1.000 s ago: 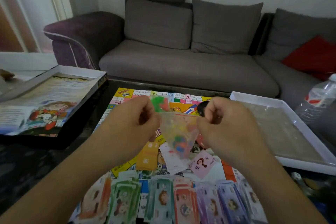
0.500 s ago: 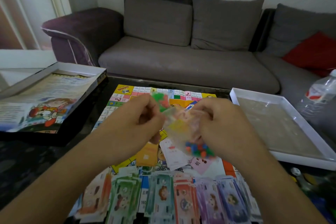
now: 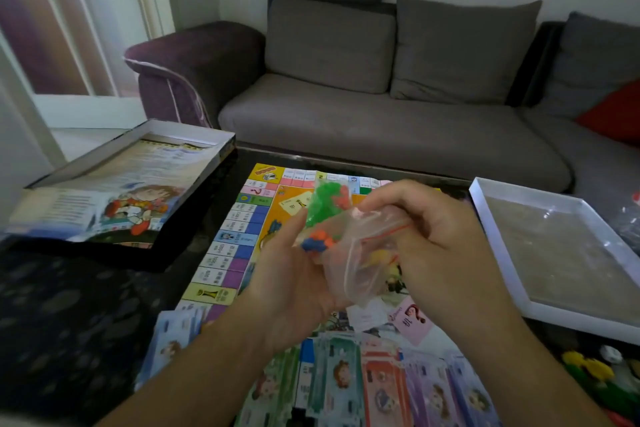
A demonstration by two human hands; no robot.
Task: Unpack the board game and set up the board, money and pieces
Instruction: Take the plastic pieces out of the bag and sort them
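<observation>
Above the middle of the game board (image 3: pixel 242 246), the right hand (image 3: pixel 440 246) pinches the mouth of a clear zip bag (image 3: pixel 360 253) of coloured pieces, fingers curled on the plastic. The left hand (image 3: pixel 294 284), at its 9 o'clock, cups upward with loosely bent fingers, orange and blue pieces (image 3: pixel 317 241) on its fingertips. Paper money (image 3: pixel 363 381) fans out at 6 o'clock of the board.
</observation>
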